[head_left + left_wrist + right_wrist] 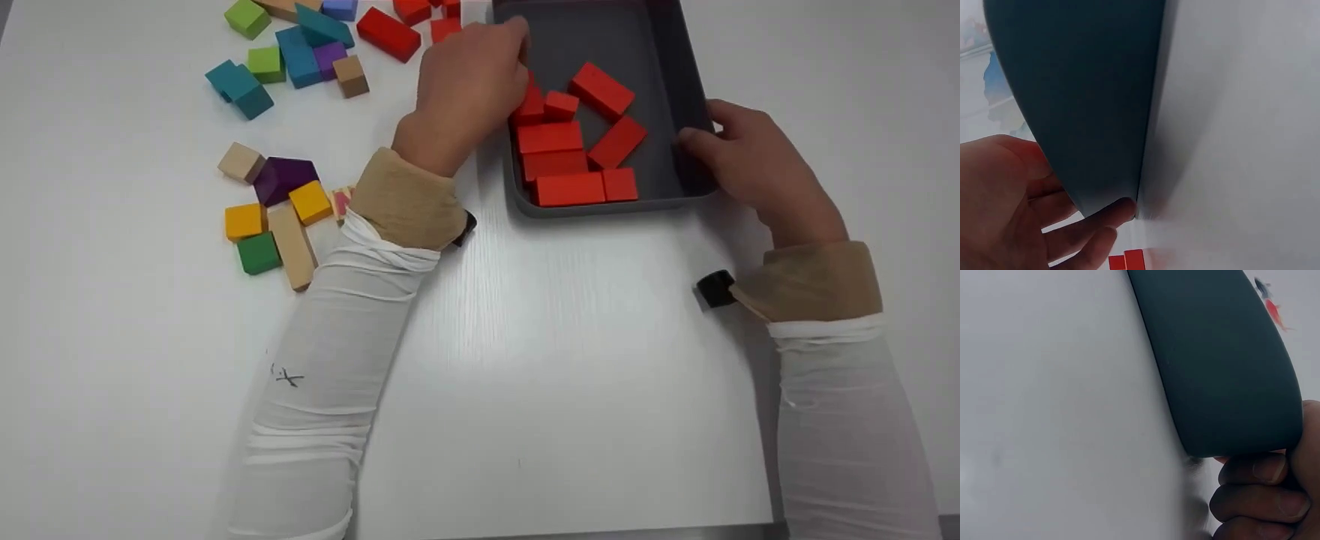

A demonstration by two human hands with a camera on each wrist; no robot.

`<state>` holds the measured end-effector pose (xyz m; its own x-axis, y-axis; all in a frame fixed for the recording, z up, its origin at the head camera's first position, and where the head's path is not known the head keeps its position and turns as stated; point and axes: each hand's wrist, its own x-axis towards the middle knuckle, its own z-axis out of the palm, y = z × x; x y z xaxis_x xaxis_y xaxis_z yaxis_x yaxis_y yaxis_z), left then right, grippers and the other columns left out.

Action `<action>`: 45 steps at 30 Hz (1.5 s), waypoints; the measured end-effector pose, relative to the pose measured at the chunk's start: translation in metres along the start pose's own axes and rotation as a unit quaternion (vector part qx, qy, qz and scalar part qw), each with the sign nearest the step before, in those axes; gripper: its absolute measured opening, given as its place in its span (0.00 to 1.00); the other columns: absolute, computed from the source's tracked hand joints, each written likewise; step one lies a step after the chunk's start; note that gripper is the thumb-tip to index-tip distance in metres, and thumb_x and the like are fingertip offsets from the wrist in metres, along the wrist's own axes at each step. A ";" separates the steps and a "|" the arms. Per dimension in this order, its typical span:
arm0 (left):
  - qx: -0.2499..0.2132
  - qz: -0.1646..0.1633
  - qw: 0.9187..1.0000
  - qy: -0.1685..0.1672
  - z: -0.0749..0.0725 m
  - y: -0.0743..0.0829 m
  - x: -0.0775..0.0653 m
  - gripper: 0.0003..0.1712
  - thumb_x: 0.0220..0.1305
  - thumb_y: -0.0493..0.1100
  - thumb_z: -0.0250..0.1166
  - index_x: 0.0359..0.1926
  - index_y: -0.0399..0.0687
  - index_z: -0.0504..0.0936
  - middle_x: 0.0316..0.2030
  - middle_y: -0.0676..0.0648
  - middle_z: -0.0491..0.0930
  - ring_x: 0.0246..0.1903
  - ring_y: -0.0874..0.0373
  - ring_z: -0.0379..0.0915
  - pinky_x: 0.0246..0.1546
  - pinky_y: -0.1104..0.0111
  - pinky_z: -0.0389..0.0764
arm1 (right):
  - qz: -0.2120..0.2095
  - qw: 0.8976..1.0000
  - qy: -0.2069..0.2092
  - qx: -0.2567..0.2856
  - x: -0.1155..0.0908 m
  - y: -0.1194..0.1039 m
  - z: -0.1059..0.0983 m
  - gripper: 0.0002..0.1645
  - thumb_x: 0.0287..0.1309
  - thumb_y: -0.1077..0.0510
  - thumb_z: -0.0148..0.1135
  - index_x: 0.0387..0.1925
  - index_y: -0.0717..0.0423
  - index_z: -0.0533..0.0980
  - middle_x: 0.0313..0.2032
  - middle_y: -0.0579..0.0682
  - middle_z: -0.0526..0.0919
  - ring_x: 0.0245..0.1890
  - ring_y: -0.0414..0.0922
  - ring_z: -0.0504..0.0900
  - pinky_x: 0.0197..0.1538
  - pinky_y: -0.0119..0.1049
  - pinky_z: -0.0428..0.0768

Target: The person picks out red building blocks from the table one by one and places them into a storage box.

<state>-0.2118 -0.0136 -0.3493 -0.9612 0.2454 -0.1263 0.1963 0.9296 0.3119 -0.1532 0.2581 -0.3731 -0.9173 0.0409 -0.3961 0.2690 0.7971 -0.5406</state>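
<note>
A dark grey tray [637, 30] holds several red wooden blocks [555, 139], mostly gathered along its left and near sides. My left hand [472, 79] reaches over the tray's left wall [1084, 101], bent down at a red block [531, 105] just inside it. In the left wrist view, some fingers pass behind the wall and others lie along its outer side; I cannot tell whether they pinch the block. My right hand [765, 154] grips the tray's right wall [1224, 360] near the front corner, thumb over the rim, fingers [1258, 500] curled at the outside.
More red blocks [390, 34] lie on the white table [570, 375] beyond the left hand. Teal, green, purple and tan blocks [300, 56] sit at the far left. Nearer, yellow, dark green, purple and natural wood blocks [292, 247] lie beside the left forearm.
</note>
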 end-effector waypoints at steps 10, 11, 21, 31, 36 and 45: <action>-0.061 -0.051 0.990 0.119 -0.003 -0.015 0.008 0.26 0.72 0.50 0.47 0.69 0.60 0.62 0.63 0.54 0.69 0.60 0.61 0.65 0.61 0.72 0.65 | 0.011 1.000 0.001 0.003 0.000 0.005 -0.004 0.35 0.68 0.38 0.38 0.73 0.43 0.56 0.63 0.56 0.69 0.53 0.49 0.68 0.61 0.49 0.67; -0.065 -0.059 0.989 0.117 -0.003 -0.017 0.009 0.25 0.72 0.50 0.47 0.69 0.60 0.63 0.64 0.54 0.67 0.62 0.61 0.63 0.62 0.72 0.63 | 0.012 1.000 0.001 0.005 0.000 0.006 -0.005 0.35 0.68 0.38 0.38 0.73 0.43 0.56 0.63 0.56 0.69 0.54 0.49 0.68 0.61 0.49 0.67; -0.044 -0.086 0.995 0.020 0.001 -0.034 0.007 0.36 0.70 0.52 0.50 0.75 0.61 0.48 0.75 0.51 0.47 0.74 0.53 0.38 0.73 0.58 0.47 | 0.019 1.000 -0.005 0.002 -0.003 0.005 -0.008 0.36 0.69 0.38 0.38 0.74 0.43 0.53 0.66 0.56 0.66 0.54 0.49 0.68 0.62 0.49 0.68; -0.022 -0.104 0.994 -0.019 0.000 -0.037 0.003 0.40 0.69 0.51 0.51 0.76 0.60 0.43 0.76 0.49 0.42 0.74 0.52 0.36 0.72 0.60 0.50 | 0.010 1.000 0.001 -0.021 -0.004 0.005 -0.011 0.36 0.69 0.38 0.37 0.74 0.44 0.54 0.64 0.57 0.68 0.52 0.49 0.68 0.56 0.43 0.67; -0.028 -0.121 0.992 -0.014 -0.002 -0.038 0.000 0.41 0.69 0.52 0.52 0.76 0.59 0.43 0.75 0.47 0.37 0.73 0.48 0.32 0.73 0.55 0.43 | 0.018 1.000 0.000 -0.015 -0.005 0.004 -0.011 0.36 0.69 0.37 0.37 0.74 0.42 0.54 0.65 0.57 0.67 0.52 0.49 0.68 0.55 0.43 0.68; -0.025 -0.125 0.992 -0.022 -0.003 -0.039 -0.002 0.41 0.69 0.54 0.52 0.76 0.58 0.43 0.75 0.45 0.41 0.73 0.48 0.35 0.73 0.57 0.47 | 0.016 1.000 -0.004 -0.009 -0.005 0.003 -0.011 0.36 0.69 0.37 0.37 0.74 0.42 0.53 0.66 0.57 0.66 0.54 0.50 0.67 0.61 0.49 0.66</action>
<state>-0.2178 -0.0507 -0.3584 -0.9692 0.0226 -0.2454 -0.0571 0.9481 0.3128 -0.1514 0.2670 -0.3649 -0.9062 0.0621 -0.4183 0.2925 0.8065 -0.5138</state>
